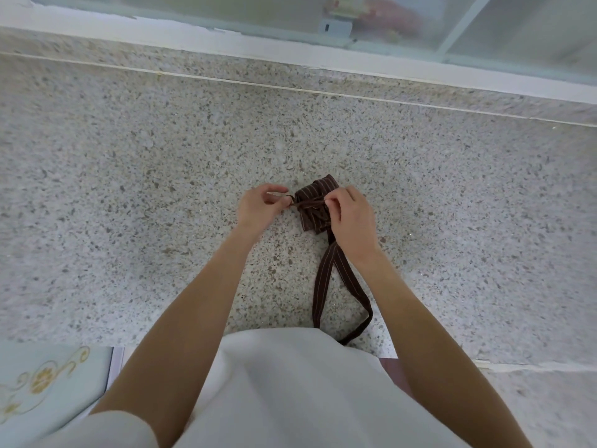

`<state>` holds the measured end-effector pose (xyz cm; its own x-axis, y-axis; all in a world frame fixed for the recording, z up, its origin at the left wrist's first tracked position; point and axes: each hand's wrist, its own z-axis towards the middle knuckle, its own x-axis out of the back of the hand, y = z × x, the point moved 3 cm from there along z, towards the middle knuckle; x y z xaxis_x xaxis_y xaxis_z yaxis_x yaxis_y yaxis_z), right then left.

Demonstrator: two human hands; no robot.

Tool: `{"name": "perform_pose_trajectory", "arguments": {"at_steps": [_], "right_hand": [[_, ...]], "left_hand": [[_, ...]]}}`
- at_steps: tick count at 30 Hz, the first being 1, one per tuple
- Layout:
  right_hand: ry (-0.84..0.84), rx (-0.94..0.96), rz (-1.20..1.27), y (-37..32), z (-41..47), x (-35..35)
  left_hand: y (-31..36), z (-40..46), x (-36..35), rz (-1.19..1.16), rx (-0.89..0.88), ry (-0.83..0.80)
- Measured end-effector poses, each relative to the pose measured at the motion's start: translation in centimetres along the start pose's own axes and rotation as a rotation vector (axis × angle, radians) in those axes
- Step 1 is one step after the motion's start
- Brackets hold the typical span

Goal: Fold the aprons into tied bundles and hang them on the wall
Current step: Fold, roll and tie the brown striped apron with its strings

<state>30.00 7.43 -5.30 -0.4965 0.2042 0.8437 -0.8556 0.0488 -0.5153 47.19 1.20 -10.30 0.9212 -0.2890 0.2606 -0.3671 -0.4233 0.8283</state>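
A brown striped apron [315,192] lies rolled into a small bundle on the speckled stone counter [129,189]. A thin tie string crosses the bundle's middle. My left hand [258,210] pinches one end of that string just left of the bundle. My right hand [350,218] pinches the other end on the bundle's right side and covers part of the cloth. A wide striped neck strap [326,276] trails from the bundle toward me in a loop that reaches the counter's front edge.
A frosted window [323,14] with a white sill runs along the back of the counter. A pale cabinet door [48,383] with gold scrollwork shows at the lower left. My white garment [290,392] fills the bottom middle.
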Motion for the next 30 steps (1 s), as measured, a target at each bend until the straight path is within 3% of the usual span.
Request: {"name": "perform_pose_trajectory", "arguments": {"at_steps": [3,6,12,17,21,23,27,28,30], "right_hand": [[-0.02,-0.079,0.045,0.6,-0.6,0.1],[-0.018,-0.289,0.152,2.0,-0.6,-0.3],[0.018,-0.521,0.421,2.4,-0.9,-0.2],[-0.029,-0.313,0.305,3.0,-1.6,2.3],[-0.013,-0.25,0.219,4.5,-6.7,3.8],[-0.127,-0.23,0.148,5.2,-9.9,3.0],[-0.325,-0.096,-0.043,5.1,-14.3,1.2],[-0.327,-0.081,-0.081,5.3,-15.6,1.2],[-0.35,-0.143,-0.074,5.8,-16.9,1.0]], "left_hand": [[0.1,-0.2,0.0,0.226,-0.126,-0.018],[-0.2,-0.3,0.4,0.321,-0.194,0.018],[-0.7,-0.6,0.7,0.387,-0.127,0.106],[0.0,-1.3,0.6,0.38,-0.161,0.052],[1.5,-5.3,-0.4,0.378,-0.492,0.182],[1.4,-7.8,-2.6,0.499,-0.706,-0.044],[-1.4,-10.8,-7.1,0.919,-0.954,-0.696],[-2.1,-11.5,-7.9,1.053,-0.959,-0.804],[-3.0,-12.1,-8.3,1.251,-0.949,-0.871]]}}
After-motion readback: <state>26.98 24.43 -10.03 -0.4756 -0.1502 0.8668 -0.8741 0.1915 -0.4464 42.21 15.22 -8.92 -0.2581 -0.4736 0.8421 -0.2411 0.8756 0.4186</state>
